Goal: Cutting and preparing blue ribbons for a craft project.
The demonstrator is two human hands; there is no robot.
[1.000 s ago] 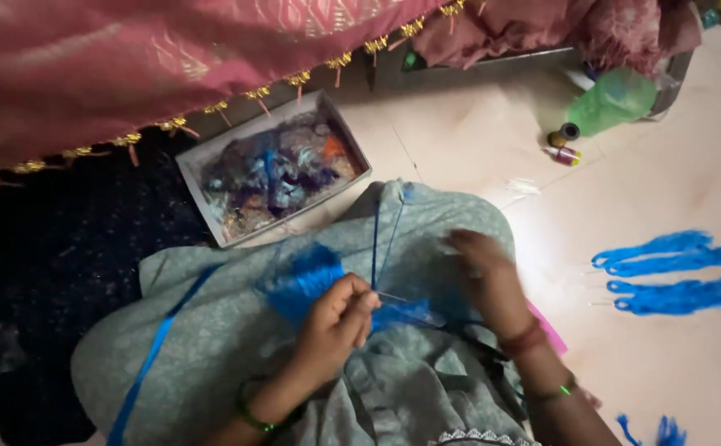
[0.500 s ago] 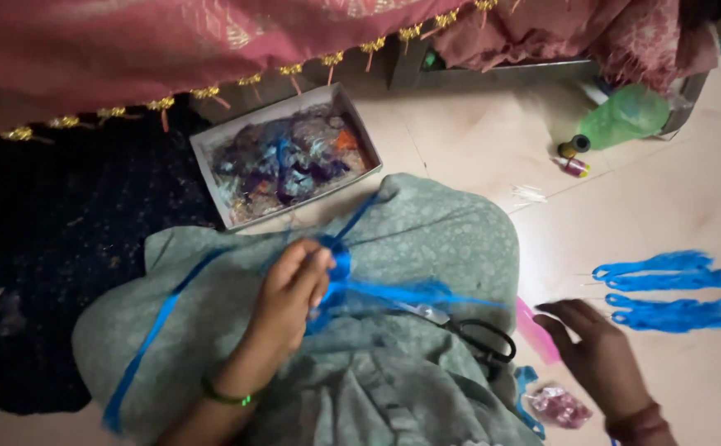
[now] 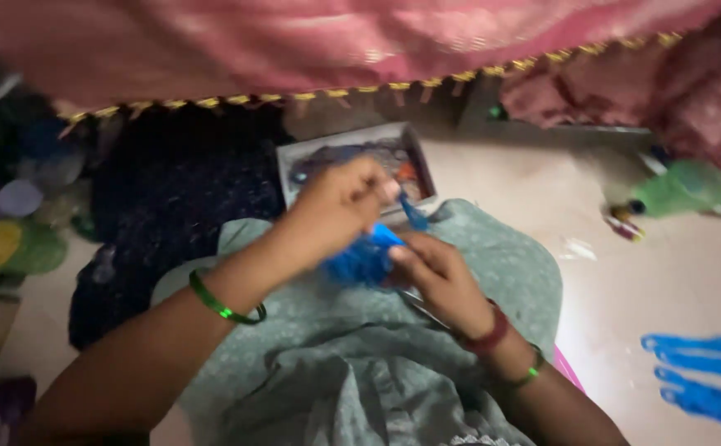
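Blue thread bundle (image 3: 359, 260), fluffy and bright, sits on the grey-green fabric lap (image 3: 327, 363), hemmed by a shallow tray of mixed threads (image 3: 410, 157) just beyond and bare pale floor (image 3: 625, 281) to the right. Left hand (image 3: 336, 206) pinches a thread end above the bundle, wrist raised. Right hand (image 3: 435, 277) curls closed against the bundle's side.

A bunch of bright blue thread (image 3: 360, 260) sits bunched into a soft, fluffy tuft between the two hands. The left hand (image 3: 336, 206) pinches its upper end from above, where a thin blue strand sticks out just past the fingertips. The right hand (image 3: 435, 277) grips the tuft from the lower right, thumb pressed against its side. The thread is blurred, so single strands cannot be told apart. It hangs just above the lap.
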